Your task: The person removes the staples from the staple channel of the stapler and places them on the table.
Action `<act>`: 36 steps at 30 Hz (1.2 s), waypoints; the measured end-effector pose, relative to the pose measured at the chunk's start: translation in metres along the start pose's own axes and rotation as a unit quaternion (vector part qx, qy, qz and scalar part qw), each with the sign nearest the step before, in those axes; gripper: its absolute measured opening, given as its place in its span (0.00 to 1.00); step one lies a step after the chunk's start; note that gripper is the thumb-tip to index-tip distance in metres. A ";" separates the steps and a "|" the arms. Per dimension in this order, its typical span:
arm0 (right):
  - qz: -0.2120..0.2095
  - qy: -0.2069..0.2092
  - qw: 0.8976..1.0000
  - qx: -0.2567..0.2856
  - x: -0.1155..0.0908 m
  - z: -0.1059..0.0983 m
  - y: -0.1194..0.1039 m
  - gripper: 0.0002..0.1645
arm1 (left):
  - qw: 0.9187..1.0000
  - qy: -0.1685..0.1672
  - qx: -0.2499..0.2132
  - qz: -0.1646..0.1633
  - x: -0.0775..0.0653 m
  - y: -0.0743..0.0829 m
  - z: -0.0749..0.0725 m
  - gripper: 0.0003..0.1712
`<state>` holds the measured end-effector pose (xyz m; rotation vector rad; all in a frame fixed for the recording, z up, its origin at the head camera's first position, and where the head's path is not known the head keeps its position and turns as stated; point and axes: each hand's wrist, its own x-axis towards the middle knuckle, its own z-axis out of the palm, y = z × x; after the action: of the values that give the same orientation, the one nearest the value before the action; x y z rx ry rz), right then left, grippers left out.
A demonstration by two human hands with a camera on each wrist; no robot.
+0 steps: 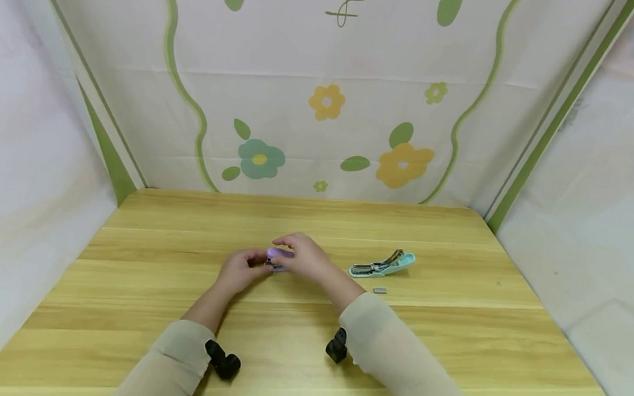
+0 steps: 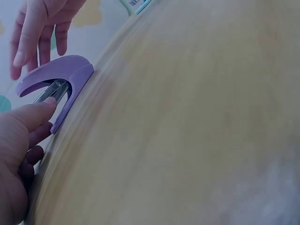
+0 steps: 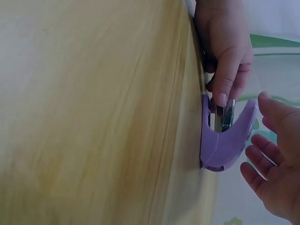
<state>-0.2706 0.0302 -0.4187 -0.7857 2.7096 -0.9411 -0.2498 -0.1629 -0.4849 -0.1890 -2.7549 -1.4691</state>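
A purple stapler (image 2: 70,70) stands on the table with its top arm raised away from the metal staple channel (image 2: 55,90). My left hand (image 1: 237,271) grips its front end, the thumb on the metal channel and the other fingers near the base. Around the raised purple arm hovers my right hand (image 3: 281,157), its fingers loosely spread and apart from the stapler in both wrist views. From the head, the right hand (image 1: 308,260) covers the stapler's rear part. Inside the channel, the contents are too small to tell.
To the right of my hands lies a teal stapler (image 1: 402,264), hinged wide apart with its metal part lifted. A small grey strip of staples (image 1: 379,291) sits just in front of it. A patterned cloth (image 1: 327,51) rises behind the wooden table (image 1: 284,355).
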 end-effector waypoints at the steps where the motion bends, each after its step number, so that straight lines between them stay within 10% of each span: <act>1: -0.006 -0.001 1.000 -0.013 0.001 0.001 -0.002 0.27 | 1.000 0.004 0.003 -0.001 0.000 0.000 0.000 0.20; 25: -0.027 0.024 0.993 -0.112 0.003 0.015 -0.009 0.23 | 1.000 0.019 0.017 -0.015 0.000 0.004 0.002 0.14; 36: 0.015 0.043 0.999 0.020 -0.002 0.005 0.000 0.20 | 0.999 0.023 0.019 -0.027 -0.002 0.004 0.002 0.16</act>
<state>-0.2672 0.0285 -0.4229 -0.7098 2.7584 -1.0420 -0.2475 -0.1594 -0.4825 -0.0787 -2.7703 -1.4121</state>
